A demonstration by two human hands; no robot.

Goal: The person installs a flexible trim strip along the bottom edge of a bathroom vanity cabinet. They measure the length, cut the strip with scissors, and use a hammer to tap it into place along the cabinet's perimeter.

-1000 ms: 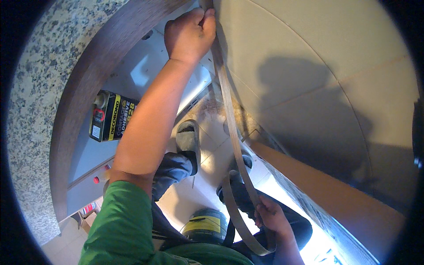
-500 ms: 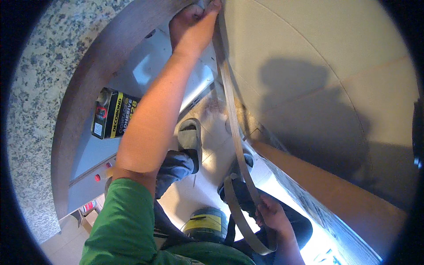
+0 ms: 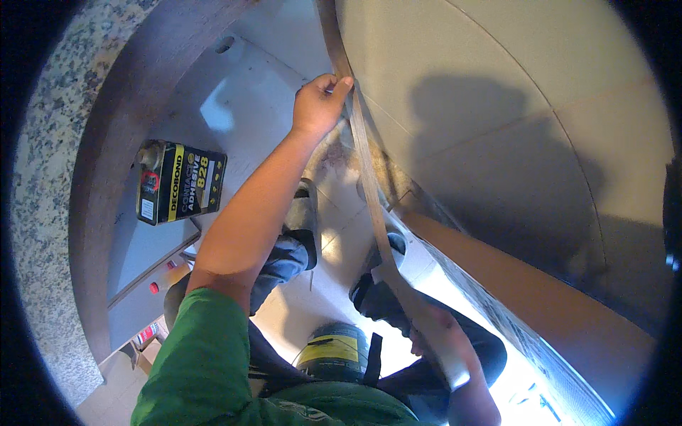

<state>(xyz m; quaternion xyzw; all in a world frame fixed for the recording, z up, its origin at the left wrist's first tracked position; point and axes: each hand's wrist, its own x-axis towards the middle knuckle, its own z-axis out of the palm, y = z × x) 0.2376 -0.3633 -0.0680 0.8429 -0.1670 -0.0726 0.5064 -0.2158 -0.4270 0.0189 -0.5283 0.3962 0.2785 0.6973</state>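
A long, narrow wood-grain edging strip (image 3: 371, 177) runs from the top of the view down to the lower right. My left hand (image 3: 320, 103) is closed on its upper part, pinching it between thumb and fingers beside the pale cabinet panel. Lower down, my right hand (image 3: 444, 341) is wrapped round the strip's lower part, which bends past the palm and catches bright light. Some right-hand fingers are hidden behind the strip. To the left of my forearm, a black and yellow adhesive can (image 3: 192, 181) stands on the pale cabinet surface.
A brown wood-grain edge (image 3: 89, 192) curves along the left beside speckled stone (image 3: 42, 177). A tiled wall (image 3: 497, 42) rises at right, with a brown board (image 3: 526, 273) below it. A bucket (image 3: 330, 351) stands near my legs; a red-capped bottle (image 3: 170, 278) lies lower left.
My left hand has come down from the top edge, still pinching the strip. Near my right hand, the strip's loop has opened out. The can shows more fully now.
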